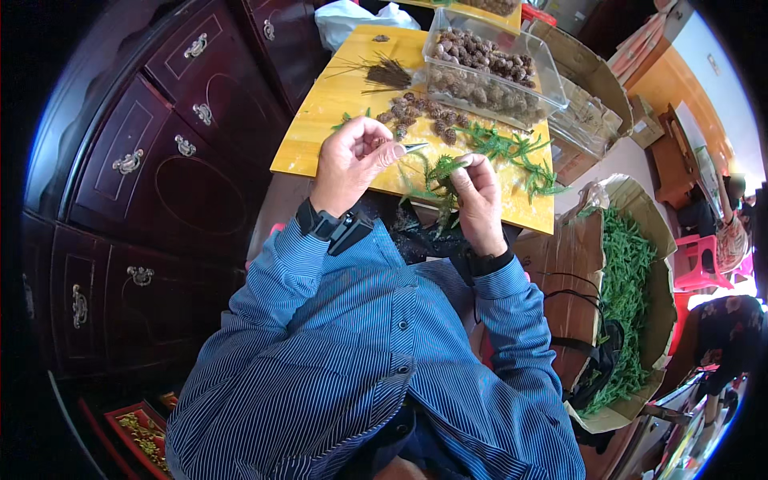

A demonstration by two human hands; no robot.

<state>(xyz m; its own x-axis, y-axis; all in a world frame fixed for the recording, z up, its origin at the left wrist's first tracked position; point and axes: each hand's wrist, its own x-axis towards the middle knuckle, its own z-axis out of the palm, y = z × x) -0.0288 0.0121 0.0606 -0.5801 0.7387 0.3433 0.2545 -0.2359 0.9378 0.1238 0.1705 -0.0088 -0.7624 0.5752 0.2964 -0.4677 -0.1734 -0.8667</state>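
My left hand is closed, thumb against the fingers, on a small pointed metal tool. Its silvery tip sticks out to the right; the rest is hidden in the hand. Just right of that tip, my right hand pinches a green artificial pine sprig between thumb and fingers. The sprig hangs over the near edge of the yellow table, its lower needles pointing down. Beyond both hands lie several loose brown pine cones, and more green sprigs are spread to the right.
A clear plastic bin of pine cones stands at the table's far right. Thin dark stems lie left of it. On the right, a cardboard box holds many green sprigs. Dark wooden drawers stand at left. Another person is far right.
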